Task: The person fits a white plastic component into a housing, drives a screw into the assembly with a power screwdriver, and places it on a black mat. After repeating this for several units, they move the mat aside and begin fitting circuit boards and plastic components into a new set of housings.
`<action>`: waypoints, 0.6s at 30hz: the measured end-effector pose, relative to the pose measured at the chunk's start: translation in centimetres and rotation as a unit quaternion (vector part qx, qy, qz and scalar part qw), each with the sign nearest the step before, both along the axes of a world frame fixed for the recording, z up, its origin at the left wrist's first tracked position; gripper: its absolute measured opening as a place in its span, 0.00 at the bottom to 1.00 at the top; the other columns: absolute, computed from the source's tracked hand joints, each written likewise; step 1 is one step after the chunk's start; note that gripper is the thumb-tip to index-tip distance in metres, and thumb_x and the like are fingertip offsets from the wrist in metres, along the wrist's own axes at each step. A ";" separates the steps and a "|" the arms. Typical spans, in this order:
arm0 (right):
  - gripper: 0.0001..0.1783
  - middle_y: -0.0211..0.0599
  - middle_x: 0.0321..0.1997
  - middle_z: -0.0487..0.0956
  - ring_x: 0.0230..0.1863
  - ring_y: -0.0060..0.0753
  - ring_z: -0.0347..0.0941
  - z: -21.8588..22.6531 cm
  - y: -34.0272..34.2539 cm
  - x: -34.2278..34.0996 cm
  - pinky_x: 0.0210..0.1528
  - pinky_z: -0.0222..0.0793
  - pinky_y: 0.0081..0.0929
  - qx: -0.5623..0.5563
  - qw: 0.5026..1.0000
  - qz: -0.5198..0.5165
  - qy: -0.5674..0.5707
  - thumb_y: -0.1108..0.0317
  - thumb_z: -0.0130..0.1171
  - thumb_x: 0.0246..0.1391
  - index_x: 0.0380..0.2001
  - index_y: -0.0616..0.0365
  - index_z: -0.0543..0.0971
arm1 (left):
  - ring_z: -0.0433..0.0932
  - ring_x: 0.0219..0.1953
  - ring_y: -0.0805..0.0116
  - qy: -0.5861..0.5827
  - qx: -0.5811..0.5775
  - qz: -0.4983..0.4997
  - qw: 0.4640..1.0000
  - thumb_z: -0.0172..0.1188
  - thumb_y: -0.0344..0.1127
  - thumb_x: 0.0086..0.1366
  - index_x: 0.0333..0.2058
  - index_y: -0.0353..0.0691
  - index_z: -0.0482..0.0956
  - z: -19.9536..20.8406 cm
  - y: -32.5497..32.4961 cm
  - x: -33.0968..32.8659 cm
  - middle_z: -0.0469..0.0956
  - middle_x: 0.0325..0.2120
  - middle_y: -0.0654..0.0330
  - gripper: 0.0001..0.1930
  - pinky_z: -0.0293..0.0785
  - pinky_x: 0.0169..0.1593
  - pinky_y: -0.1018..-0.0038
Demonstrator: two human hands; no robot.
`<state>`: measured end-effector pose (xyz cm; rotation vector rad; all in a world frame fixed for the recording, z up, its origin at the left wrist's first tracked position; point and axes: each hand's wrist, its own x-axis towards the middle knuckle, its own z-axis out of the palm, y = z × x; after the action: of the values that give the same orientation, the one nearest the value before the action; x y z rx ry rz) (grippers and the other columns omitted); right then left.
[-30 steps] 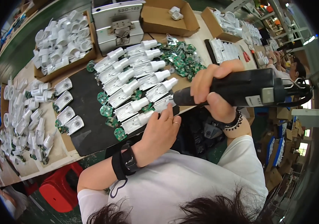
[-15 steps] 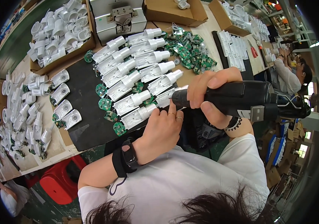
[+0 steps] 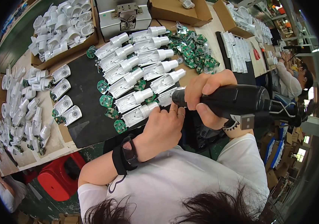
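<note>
My right hand (image 3: pixel 208 93) is wrapped round a black electric screwdriver (image 3: pixel 241 99), which lies almost level and points left. Its nose is over a white plastic housing (image 3: pixel 165 98) at the near right of the rows; the tip itself is hidden. With bent fingers, my left hand (image 3: pixel 162 128) holds that same housing from the near side, just below the screwdriver's nose. Two rows of similar white housings (image 3: pixel 131 101) lie slanted on a black mat (image 3: pixel 88 128). Small green circuit boards (image 3: pixel 106 100) hang beside several of them.
Loose green boards (image 3: pixel 195 52) are heaped beyond the housings. A box of white fittings (image 3: pixel 64 26) and a metal fixture (image 3: pixel 126 16) stand at the back. More white parts (image 3: pixel 21 112) cover the left side. A red stool (image 3: pixel 60 179) is below the table edge; another person (image 3: pixel 288 78) sits far right.
The screwdriver's rear end has dipped slightly, and its nose stays over the same housing. My left hand keeps its place there. The whole view has shifted a little.
</note>
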<state>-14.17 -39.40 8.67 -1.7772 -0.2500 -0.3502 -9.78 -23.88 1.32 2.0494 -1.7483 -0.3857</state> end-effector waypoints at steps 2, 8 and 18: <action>0.18 0.36 0.24 0.71 0.24 0.30 0.68 -0.1 0.0 0.0 0.31 0.68 0.30 -0.004 1.000 0.000 0.003 0.75 0.57 0.51 0.40 0.52 0.60 | 0.74 0.20 0.66 -0.004 -0.001 0.001 1.000 0.56 0.33 0.45 0.41 0.32 0.73 0.1 -0.1 0.0 0.74 0.31 0.52 0.21 0.63 0.30 0.72; 0.19 0.36 0.23 0.71 0.24 0.30 0.68 -0.1 -0.8 0.6 0.31 0.67 0.30 0.011 1.000 0.028 0.000 0.75 0.58 0.50 0.40 0.52 0.61 | 0.74 0.21 0.65 -0.012 -0.011 0.012 1.000 0.57 0.34 0.45 0.41 0.31 0.73 0.2 -0.2 0.0 0.74 0.34 0.51 0.22 0.64 0.29 0.71; 0.24 0.36 0.21 0.66 0.22 0.28 0.65 4.4 -4.1 13.6 0.28 0.65 0.28 -0.181 0.924 -0.048 -0.333 0.73 0.53 0.49 0.50 0.54 0.61 | 0.77 0.27 0.60 -0.006 -0.100 0.050 0.994 0.57 0.33 0.47 0.36 0.33 0.71 1.2 0.2 0.8 0.76 0.40 0.49 0.16 0.67 0.32 0.68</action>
<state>-0.58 -43.54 13.06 -1.9812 -0.7488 -1.0376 -8.95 -23.68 2.55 1.9895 -1.6119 -0.1588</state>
